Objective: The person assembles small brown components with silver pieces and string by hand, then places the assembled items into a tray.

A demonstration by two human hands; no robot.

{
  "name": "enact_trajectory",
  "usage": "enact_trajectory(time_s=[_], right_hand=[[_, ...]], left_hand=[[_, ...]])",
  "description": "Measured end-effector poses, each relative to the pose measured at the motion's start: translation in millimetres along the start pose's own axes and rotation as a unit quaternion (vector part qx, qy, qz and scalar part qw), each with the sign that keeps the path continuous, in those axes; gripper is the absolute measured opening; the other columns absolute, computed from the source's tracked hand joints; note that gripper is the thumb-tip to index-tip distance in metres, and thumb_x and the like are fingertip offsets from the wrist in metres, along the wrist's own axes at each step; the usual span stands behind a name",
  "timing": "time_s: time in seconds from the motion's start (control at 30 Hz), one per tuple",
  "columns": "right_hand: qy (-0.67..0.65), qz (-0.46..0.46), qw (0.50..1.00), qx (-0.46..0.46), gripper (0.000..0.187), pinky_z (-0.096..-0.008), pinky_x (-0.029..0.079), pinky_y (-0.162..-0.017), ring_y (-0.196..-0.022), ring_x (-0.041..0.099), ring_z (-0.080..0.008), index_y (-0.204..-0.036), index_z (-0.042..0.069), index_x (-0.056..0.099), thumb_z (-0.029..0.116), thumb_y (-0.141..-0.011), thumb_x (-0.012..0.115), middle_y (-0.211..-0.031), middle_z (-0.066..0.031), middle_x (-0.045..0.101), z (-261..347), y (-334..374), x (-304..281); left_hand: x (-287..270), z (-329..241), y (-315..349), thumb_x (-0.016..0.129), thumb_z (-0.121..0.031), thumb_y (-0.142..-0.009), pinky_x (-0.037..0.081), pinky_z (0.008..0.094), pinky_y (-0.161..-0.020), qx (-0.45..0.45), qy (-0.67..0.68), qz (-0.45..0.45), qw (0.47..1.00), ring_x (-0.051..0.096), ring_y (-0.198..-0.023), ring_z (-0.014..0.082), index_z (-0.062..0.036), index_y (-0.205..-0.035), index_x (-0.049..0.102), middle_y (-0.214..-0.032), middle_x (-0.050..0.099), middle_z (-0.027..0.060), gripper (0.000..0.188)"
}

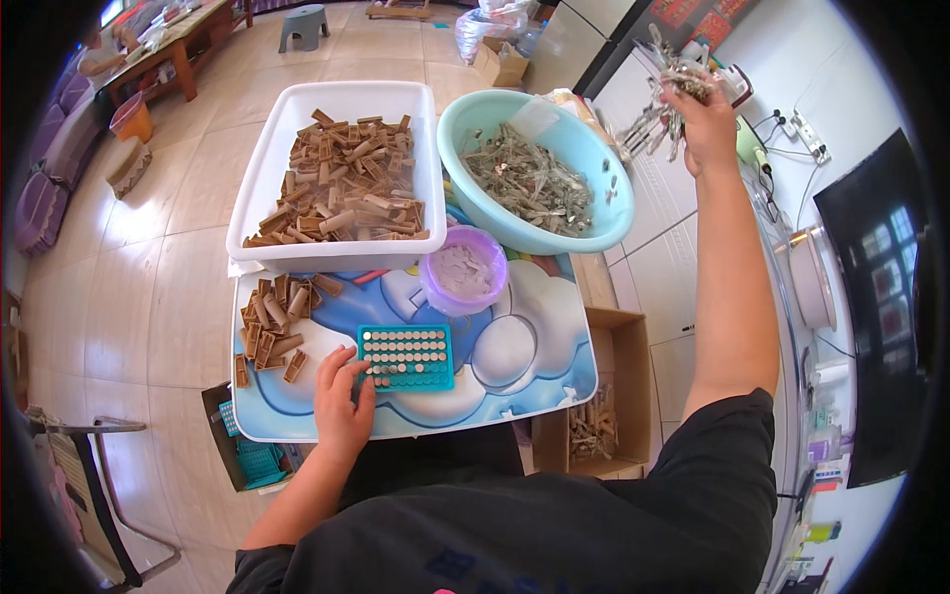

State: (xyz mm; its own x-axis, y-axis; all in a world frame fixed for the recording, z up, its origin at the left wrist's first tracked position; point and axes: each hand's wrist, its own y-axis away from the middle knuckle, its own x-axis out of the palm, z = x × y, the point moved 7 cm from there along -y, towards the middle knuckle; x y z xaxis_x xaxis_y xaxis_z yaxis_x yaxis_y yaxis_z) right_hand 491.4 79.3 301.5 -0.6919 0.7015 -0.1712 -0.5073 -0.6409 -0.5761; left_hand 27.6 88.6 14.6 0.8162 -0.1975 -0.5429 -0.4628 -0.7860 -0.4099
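Note:
My left hand rests at the left edge of a small teal tray, fingers partly stretched and apart, fingertips by its lower rows. Rows of small round silvery discs fill the tray's upper part; the lowest row is mostly bare. Raised high at the right, my right hand is closed around a bunch of thin silvery strips that stick out beyond the fingers. Below and left of it stands a pale aqua basin with a heap of similar silvery pieces.
A white bin holds brown half-tube pieces; more brown pieces lie on the cloud-patterned table. Between bin and basin stands a purple-lined tub of grey-white bits. A cardboard box sits below right, a chair at left.

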Motion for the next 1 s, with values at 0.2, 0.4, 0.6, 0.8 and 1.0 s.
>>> enact_trajectory(time_s=[0.2,0.4,0.6,0.8,1.0], right_hand=[[-0.01,-0.048,0.997,-0.059,0.03,-0.026,0.05,-0.061,-0.078,0.06,-0.0135,-0.105,0.001,0.056,-0.002,-0.077,0.065,-0.092,-0.0062,0.063,36,-4,-8],[-0.016,-0.008,1.0,-0.012,0.029,-0.0269,0.051,-0.06,-0.078,0.062,-0.0149,-0.106,0.001,0.055,-0.001,-0.078,0.065,-0.092,-0.0072,0.064,35,23,-1],[0.024,0.053,0.992,0.115,0.036,-0.0248,0.05,-0.061,-0.079,0.062,-0.0134,-0.111,0.002,0.052,0.0,-0.078,0.066,-0.091,-0.006,0.065,64,103,20],[0.079,0.127,0.951,0.27,0.035,-0.0244,0.05,-0.06,-0.076,0.058,-0.0089,-0.102,0.007,0.055,-0.012,-0.073,0.056,-0.092,-0.0008,0.06,7,208,24],[0.058,0.17,0.937,0.299,0.037,-0.0286,0.047,-0.082,-0.094,0.056,-0.0148,-0.108,0.004,0.054,-0.002,-0.072,0.062,-0.104,-0.0049,0.057,-88,281,42]], left_hand=[[-3,-3,3,0.061,-0.001,-0.077,0.04,0.0428,-0.095,-0.007,-0.006,-0.003,1.0,0.049,-0.113,0.0372,-0.0017,-0.098,0.059,-0.114,0.054,0.0176,0.022],[0,3,3,0.06,-0.001,-0.077,0.039,0.0428,-0.095,-0.002,-0.012,-0.011,1.0,0.049,-0.113,0.037,-0.0019,-0.099,0.059,-0.115,0.054,0.018,0.021],[-6,5,1,0.061,-0.002,-0.077,0.039,0.0427,-0.095,0.003,-0.005,-0.026,1.0,0.049,-0.113,0.0364,-0.002,-0.1,0.059,-0.116,0.054,0.0174,0.023],[-3,7,7,0.063,-0.004,-0.077,0.039,0.0429,-0.095,0.0,0.003,-0.027,1.0,0.049,-0.113,0.0359,-0.003,-0.099,0.059,-0.116,0.053,0.0169,0.023],[-7,4,9,0.063,-0.004,-0.076,0.04,0.0427,-0.094,0.013,0.003,-0.034,0.999,0.049,-0.112,0.0357,-0.0035,-0.099,0.059,-0.115,0.054,0.017,0.024]])
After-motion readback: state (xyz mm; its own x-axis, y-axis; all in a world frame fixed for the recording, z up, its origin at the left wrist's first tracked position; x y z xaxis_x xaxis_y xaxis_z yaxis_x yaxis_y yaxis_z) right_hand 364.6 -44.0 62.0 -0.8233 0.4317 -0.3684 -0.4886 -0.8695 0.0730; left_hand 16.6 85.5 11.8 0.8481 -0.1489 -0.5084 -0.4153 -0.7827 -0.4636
